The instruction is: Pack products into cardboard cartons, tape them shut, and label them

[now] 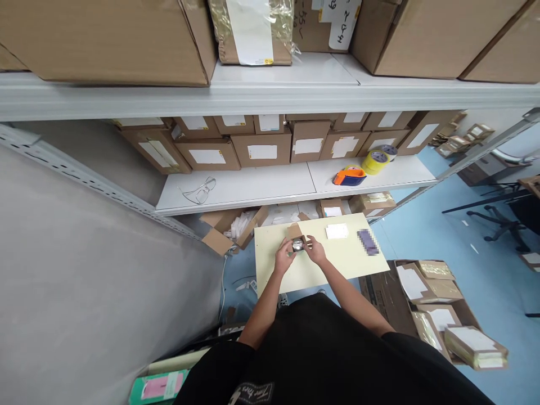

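Note:
Over a pale yellow board point(278, 274), a small brown cardboard box point(294, 230) stands with its flap up. Inside it shows a round, shiny silver thing point(297, 244), too small to name. My left hand point(284, 257) grips the box's left side with thumb and fingers. From the right, my right hand point(315, 250) holds the box's other side, fingers bent at its edge. A white card or small white box point(336, 231) lies on the board beyond my right hand. Farther right is a blurred dark purple object point(368, 242).
A shelf point(270, 183) ahead carries cardboard boxes, glasses point(201, 191), an orange-and-blue tape dispenser point(350, 176) and yellow tape rolls point(375, 161). An open carton point(240, 225) stands left of the board. A large carton point(442, 304) of wrapped parcels sits on the right floor. A grey wall point(84, 270) rises at left.

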`<move>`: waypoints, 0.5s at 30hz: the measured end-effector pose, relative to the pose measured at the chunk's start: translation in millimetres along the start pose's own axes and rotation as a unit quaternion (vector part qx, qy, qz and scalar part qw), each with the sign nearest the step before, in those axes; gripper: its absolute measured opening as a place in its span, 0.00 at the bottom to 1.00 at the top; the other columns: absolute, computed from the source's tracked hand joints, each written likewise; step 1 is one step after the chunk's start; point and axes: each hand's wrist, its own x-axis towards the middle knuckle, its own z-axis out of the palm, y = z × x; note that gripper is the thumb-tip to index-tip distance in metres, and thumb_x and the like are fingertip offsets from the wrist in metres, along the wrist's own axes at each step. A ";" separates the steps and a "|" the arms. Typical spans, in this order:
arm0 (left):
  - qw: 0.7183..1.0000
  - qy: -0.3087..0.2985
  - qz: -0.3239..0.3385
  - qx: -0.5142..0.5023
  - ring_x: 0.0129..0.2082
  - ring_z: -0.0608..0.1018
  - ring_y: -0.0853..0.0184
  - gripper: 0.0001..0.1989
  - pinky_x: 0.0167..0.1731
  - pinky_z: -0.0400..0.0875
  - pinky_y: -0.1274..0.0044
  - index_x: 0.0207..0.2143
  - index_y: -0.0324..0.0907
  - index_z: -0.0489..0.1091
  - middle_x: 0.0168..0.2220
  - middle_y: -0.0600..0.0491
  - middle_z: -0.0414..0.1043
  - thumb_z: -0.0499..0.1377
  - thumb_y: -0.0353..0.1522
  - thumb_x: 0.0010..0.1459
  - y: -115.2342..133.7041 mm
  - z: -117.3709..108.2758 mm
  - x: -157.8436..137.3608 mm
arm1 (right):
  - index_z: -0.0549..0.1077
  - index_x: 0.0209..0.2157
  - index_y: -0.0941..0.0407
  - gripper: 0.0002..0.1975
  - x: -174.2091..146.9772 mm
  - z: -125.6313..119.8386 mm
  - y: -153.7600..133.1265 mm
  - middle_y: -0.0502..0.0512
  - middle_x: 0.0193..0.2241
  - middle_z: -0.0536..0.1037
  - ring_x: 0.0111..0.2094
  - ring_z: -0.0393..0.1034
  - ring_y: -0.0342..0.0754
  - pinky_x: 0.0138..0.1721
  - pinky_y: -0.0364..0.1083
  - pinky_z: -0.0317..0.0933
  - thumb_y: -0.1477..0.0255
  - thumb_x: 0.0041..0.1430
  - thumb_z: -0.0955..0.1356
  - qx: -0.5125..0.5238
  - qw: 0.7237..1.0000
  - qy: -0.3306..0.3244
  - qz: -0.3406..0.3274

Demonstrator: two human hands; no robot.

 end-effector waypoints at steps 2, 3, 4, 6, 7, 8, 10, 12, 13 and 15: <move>0.995 0.066 -0.043 -0.060 0.58 0.78 0.55 0.38 0.57 0.74 0.64 0.67 0.46 0.62 0.67 0.40 0.65 0.69 0.38 0.56 -5.2 1.2 3.4 | 0.74 0.51 0.51 0.14 1.7 4.9 5.4 0.55 0.42 0.84 0.41 0.80 0.52 0.44 0.48 0.71 0.70 0.65 0.66 0.032 0.999 0.004 -0.004; 0.990 0.094 -0.066 -0.077 0.57 0.79 0.57 0.40 0.57 0.74 0.65 0.70 0.46 0.57 0.66 0.40 0.66 0.67 0.40 0.59 -7.8 1.8 5.8 | 0.75 0.48 0.51 0.12 2.1 7.2 7.5 0.55 0.42 0.84 0.41 0.81 0.52 0.44 0.48 0.71 0.70 0.65 0.65 0.044 0.999 0.006 -0.009; 0.987 0.109 -0.086 -0.081 0.55 0.80 0.58 0.39 0.57 0.74 0.66 0.70 0.46 0.56 0.65 0.39 0.68 0.65 0.42 0.61 -10.3 2.5 8.6 | 0.76 0.46 0.51 0.12 2.2 9.3 9.3 0.55 0.41 0.84 0.41 0.81 0.52 0.45 0.48 0.71 0.71 0.66 0.64 0.054 0.998 0.007 -0.014; 0.987 0.094 -0.115 -0.061 0.55 0.79 0.58 0.36 0.57 0.73 0.65 0.68 0.45 0.60 0.62 0.40 0.71 0.66 0.42 0.61 -13.7 5.5 14.8 | 0.77 0.46 0.52 0.13 1.3 13.3 12.4 0.54 0.40 0.84 0.40 0.80 0.52 0.45 0.49 0.72 0.70 0.66 0.63 0.068 0.997 0.011 -0.020; 0.989 0.071 -0.125 -0.045 0.56 0.79 0.57 0.35 0.57 0.72 0.64 0.66 0.44 0.64 0.60 0.40 0.73 0.68 0.41 0.59 -14.6 7.9 17.9 | 0.77 0.47 0.52 0.14 0.3 15.4 13.8 0.54 0.39 0.84 0.40 0.80 0.52 0.45 0.49 0.72 0.69 0.66 0.62 0.073 0.997 0.012 -0.021; 0.990 0.045 -0.130 -0.030 0.56 0.78 0.55 0.34 0.58 0.71 0.63 0.63 0.44 0.66 0.58 0.41 0.74 0.69 0.40 0.56 -14.7 10.9 20.8 | 0.76 0.49 0.52 0.15 -1.0 17.5 15.2 0.54 0.38 0.84 0.39 0.80 0.52 0.45 0.49 0.72 0.69 0.67 0.62 0.077 0.997 0.014 -0.021; 0.991 0.003 -0.130 -0.016 0.55 0.78 0.55 0.34 0.58 0.70 0.62 0.61 0.43 0.68 0.57 0.42 0.76 0.71 0.38 0.53 -12.8 17.1 26.0 | 0.75 0.53 0.51 0.17 -4.0 21.9 18.1 0.54 0.40 0.83 0.41 0.79 0.51 0.46 0.50 0.73 0.69 0.66 0.62 0.085 0.996 0.014 -0.028; 0.994 -0.017 -0.109 -0.019 0.56 0.77 0.56 0.34 0.58 0.70 0.62 0.62 0.44 0.66 0.58 0.44 0.75 0.70 0.36 0.53 -8.3 20.9 29.8 | 0.75 0.55 0.50 0.19 -7.1 25.9 21.8 0.55 0.44 0.83 0.44 0.79 0.52 0.48 0.50 0.73 0.69 0.64 0.64 0.084 0.996 0.005 -0.040; 0.995 -0.020 -0.091 -0.022 0.57 0.76 0.56 0.34 0.59 0.70 0.63 0.62 0.45 0.66 0.60 0.44 0.73 0.69 0.34 0.53 -5.4 21.0 31.2 | 0.75 0.56 0.49 0.20 -8.4 27.4 23.9 0.55 0.46 0.82 0.45 0.78 0.52 0.49 0.51 0.72 0.69 0.62 0.65 0.080 0.996 -0.002 -0.044; 0.998 -0.027 -0.060 -0.021 0.62 0.72 0.56 0.31 0.60 0.68 0.63 0.59 0.46 0.68 0.63 0.45 0.70 0.67 0.31 0.53 1.2 17.7 32.9 | 0.76 0.55 0.49 0.23 -10.5 29.0 28.7 0.56 0.50 0.80 0.48 0.77 0.54 0.52 0.53 0.72 0.71 0.57 0.69 0.075 0.996 -0.018 -0.042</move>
